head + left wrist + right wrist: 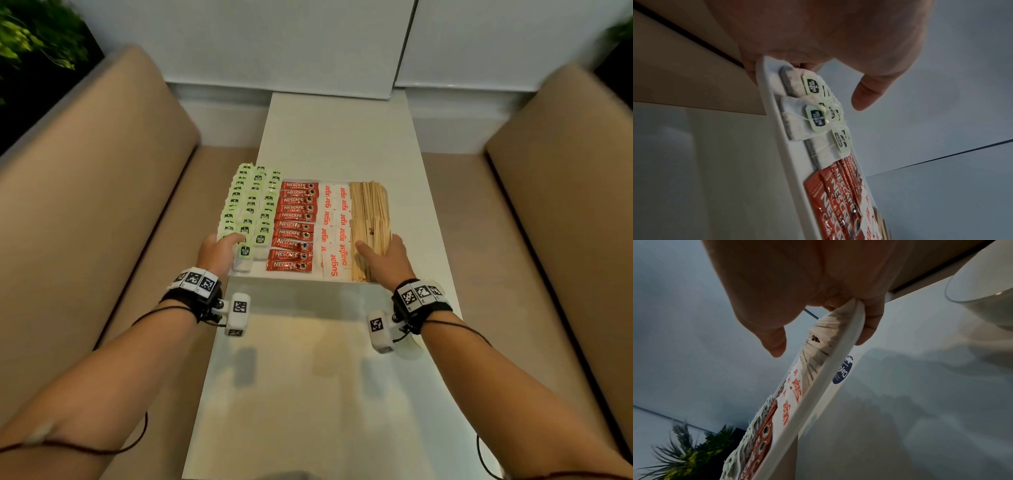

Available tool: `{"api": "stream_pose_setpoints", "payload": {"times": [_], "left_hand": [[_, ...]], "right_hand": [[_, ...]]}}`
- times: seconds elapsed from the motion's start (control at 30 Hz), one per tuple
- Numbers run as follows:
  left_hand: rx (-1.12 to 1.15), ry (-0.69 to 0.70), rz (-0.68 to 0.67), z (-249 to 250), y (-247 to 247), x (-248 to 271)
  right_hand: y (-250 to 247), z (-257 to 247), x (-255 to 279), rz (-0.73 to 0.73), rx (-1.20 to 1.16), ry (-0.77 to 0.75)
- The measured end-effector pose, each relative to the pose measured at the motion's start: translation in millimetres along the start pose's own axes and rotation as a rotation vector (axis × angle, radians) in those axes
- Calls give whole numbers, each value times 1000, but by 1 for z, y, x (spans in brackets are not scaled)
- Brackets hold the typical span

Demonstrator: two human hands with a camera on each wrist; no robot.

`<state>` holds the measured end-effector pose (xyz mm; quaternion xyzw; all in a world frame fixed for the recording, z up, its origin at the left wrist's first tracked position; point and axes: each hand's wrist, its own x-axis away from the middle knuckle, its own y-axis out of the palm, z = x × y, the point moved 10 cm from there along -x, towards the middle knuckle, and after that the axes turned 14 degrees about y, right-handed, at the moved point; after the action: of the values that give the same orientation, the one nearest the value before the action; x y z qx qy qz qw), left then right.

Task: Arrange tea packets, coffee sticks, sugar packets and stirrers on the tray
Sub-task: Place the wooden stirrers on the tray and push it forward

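Observation:
A white tray (pixel 259 271) hangs just above the white table, filled in four columns. From left to right these are green-tagged tea packets (pixel 251 202), red coffee sticks (pixel 296 226), white sugar packets (pixel 334 222) and wooden stirrers (pixel 370 219). My left hand (pixel 224 245) grips the tray's left edge, thumb over the tea packets. My right hand (pixel 380 251) grips the right edge, thumb over the stirrers. The left wrist view shows fingers under the tray rim (pixel 777 113) beside the tea packets (pixel 795 120). In the right wrist view fingers curl under the rim (pixel 830 373).
The narrow white table (pixel 308 377) runs between two beige sofas (pixel 85 205), (pixel 565 205). A clear glass (pixel 982 280) stands on the table by my right wrist. A white wall closes the far end, and a plant (pixel 37 34) stands at the back left.

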<state>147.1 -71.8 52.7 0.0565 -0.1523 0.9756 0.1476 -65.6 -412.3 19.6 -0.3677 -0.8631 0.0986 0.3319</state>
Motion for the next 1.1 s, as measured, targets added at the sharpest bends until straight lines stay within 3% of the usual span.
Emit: {"api": "stream_pose_setpoints", "payload": {"times": [0.33, 0.67, 0.83, 1.0, 1.1], "left_hand": [[-72, 1, -121, -13, 27, -61], [-3, -82, -205, -54, 49, -83], [-21, -82, -215, -69, 53, -97], [-79, -181, -189, -123, 42, -114], [-115, -155, -218, -137, 41, -120]], "right_hand": [[17, -15, -56, 42, 57, 73], [55, 45, -120, 19, 162, 213], [63, 46, -117, 27, 232, 220], [59, 32, -113, 101, 423, 224], [54, 29, -113, 160, 516, 244]]}}
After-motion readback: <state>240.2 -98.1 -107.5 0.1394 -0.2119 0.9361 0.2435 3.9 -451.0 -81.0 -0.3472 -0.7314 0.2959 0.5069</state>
